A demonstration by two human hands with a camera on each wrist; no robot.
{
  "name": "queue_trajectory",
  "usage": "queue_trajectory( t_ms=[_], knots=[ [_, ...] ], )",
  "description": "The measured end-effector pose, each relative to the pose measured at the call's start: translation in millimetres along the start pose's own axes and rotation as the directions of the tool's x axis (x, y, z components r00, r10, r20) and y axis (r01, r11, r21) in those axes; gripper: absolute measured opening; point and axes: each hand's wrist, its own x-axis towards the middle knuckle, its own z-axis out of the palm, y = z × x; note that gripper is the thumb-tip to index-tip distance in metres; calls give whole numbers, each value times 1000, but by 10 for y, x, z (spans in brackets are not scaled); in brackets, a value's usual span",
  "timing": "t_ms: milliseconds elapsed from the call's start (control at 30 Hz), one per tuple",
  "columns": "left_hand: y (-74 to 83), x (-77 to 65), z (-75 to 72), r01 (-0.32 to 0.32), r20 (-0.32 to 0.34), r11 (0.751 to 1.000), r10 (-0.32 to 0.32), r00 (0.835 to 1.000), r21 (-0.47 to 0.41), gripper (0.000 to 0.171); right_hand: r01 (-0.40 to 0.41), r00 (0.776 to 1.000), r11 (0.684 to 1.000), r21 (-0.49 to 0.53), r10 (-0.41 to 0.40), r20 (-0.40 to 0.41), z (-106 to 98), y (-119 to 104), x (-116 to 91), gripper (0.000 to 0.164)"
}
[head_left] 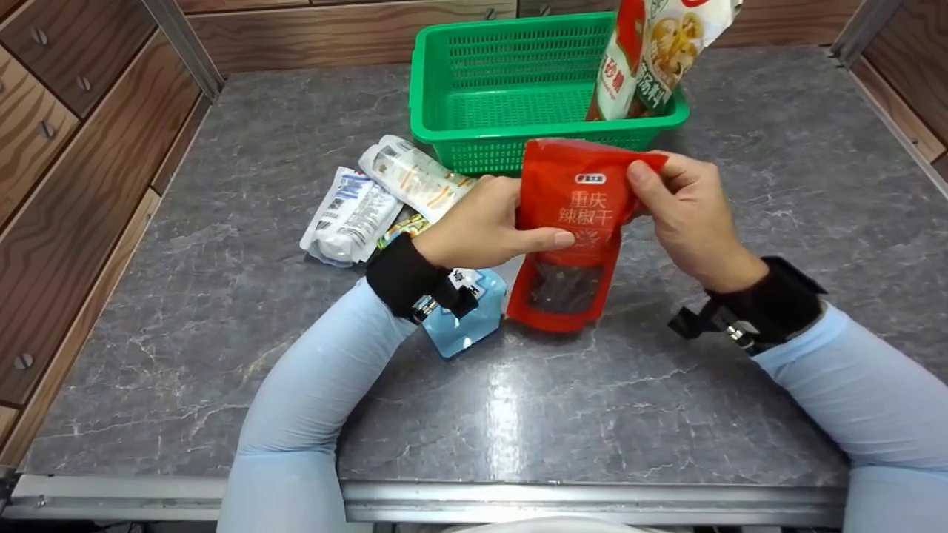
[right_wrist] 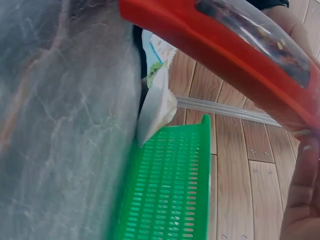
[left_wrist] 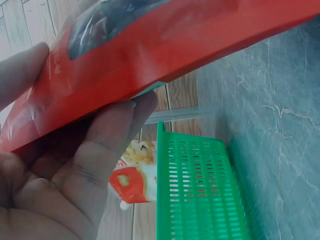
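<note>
A red pouch of dried chilies (head_left: 566, 200) with a clear window near its bottom is held up above the table, in front of the basket. My left hand (head_left: 485, 226) grips its left side, thumb across the front and fingers behind. At the upper right corner my right hand (head_left: 685, 211) pinches the pouch between thumb and fingers. The left wrist view shows the left fingers (left_wrist: 107, 132) under the pouch's back. A green plastic basket (head_left: 474, 137) stands behind the pouch. Two upright food packets, one a soup-seasoning bag (head_left: 670, 52), lean in its right end.
Left of the basket lie two white packets, one with a barcode (head_left: 352, 215) and one with orange print (head_left: 415, 174). A green-yellow packet (head_left: 404, 228) shows partly beside the left wrist. Under that wrist lies a light blue pouch (head_left: 474, 318). Wood-patterned panels (head_left: 355, 29) edge the grey table (head_left: 244, 170).
</note>
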Motion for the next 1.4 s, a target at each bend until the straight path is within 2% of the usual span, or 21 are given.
queue_trajectory(
  t_ms=[200,300,433,600,767,967,1067,1200,1267,1333,1400],
  knots=[
    [-21,10,20,-9,6,1000,9,1000,-16,32,7,1000,999,42,-7,-4,-71,-102,48,23],
    [-28,12,29,-21,21,1000,21,1000,-12,32,-12,1000,1000,-6,12,26,-108,-143,57,23],
    [-53,9,33,-35,49,998,38,998,-56,32,-48,995,995,-86,55,79,-145,-179,64,22],
    [-74,14,27,-45,66,996,49,997,-71,32,-62,990,989,-132,78,118,-167,-193,75,19],
    [-79,14,15,-27,71,998,31,997,-54,31,-51,992,988,-144,67,108,-156,-180,78,19],
    [-91,31,-16,-2,110,998,9,994,-62,35,-32,996,992,-126,42,74,-166,-176,70,19],
    [-94,44,-71,13,150,999,-7,989,-38,38,-17,998,994,-104,24,63,-185,-189,81,20],
    [-268,66,-199,41,211,997,-55,976,72,44,3,998,996,-84,2,56,-207,-190,133,21],
    [-369,55,-301,56,217,988,-87,972,142,47,10,999,997,-80,-6,49,-205,-190,173,21],
    [-451,20,-423,88,179,981,-119,977,171,45,17,999,996,-86,-13,44,-187,-206,214,20],
    [-516,-28,-557,139,76,975,-154,985,174,40,16,999,997,-81,-11,50,-155,-243,253,20]
  ],
)
